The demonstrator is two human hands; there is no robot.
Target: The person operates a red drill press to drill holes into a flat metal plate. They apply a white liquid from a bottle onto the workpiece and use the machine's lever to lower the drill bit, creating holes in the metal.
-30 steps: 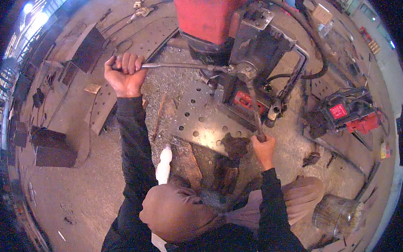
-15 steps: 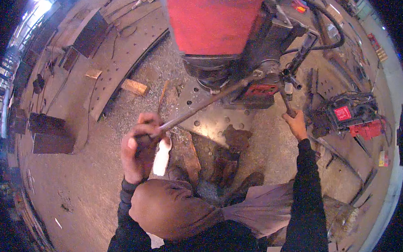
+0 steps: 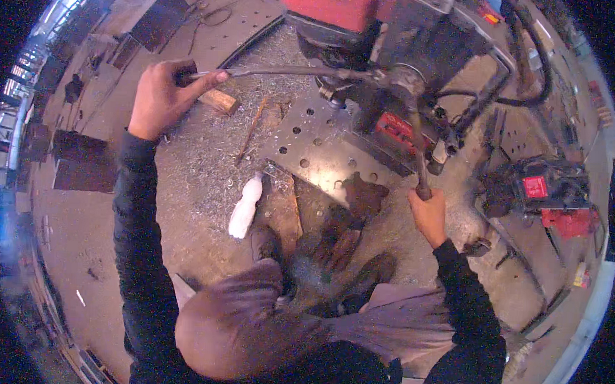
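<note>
Right hand grips right lever; left hand on left lever, finger closure unclear. Drill at holed plate's upper right edge. Loose left hold could cause slip.

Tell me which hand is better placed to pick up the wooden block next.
Left, most likely: in this view the left hand appears nearer the wooden block, though it is at a long lever. The right hand is farther off, gripping a second lever.
</note>
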